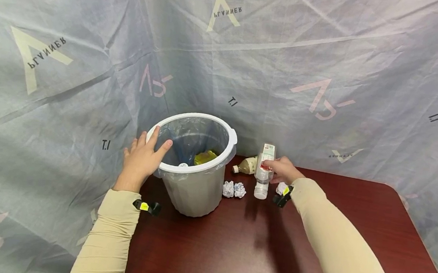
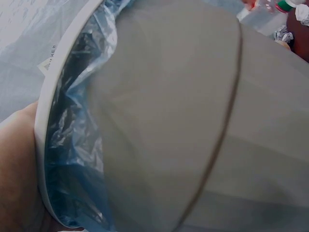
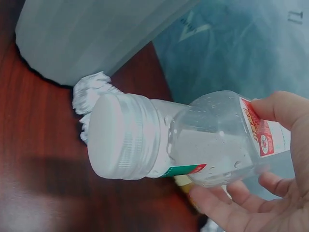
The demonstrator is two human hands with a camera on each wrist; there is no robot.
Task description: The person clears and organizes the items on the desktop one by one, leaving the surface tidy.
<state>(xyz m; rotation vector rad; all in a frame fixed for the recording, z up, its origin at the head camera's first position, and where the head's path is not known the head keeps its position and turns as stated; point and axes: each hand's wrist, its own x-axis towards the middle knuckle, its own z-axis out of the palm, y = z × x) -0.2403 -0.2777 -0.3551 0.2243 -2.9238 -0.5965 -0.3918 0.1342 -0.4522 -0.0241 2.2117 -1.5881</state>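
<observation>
In the head view, the left arm (image 1: 107, 241) rises from the bottom edge, left of centre, its wrist (image 1: 128, 184) bare above the sleeve; the left hand (image 1: 141, 160) points upward, fingers spread and thumb apart. The right arm (image 1: 346, 248) slants up from the lower right to the right hand (image 1: 283, 168), right of centre, its thumb (image 3: 277, 107) and fingers (image 3: 217, 205) gripping (the right wrist view shows them facing each other).

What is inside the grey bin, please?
Inside the grey bin, a plastic liner, a yellow item and a small white item show. The bin's near side hides the bottom, so what lies there cannot be told.
</observation>
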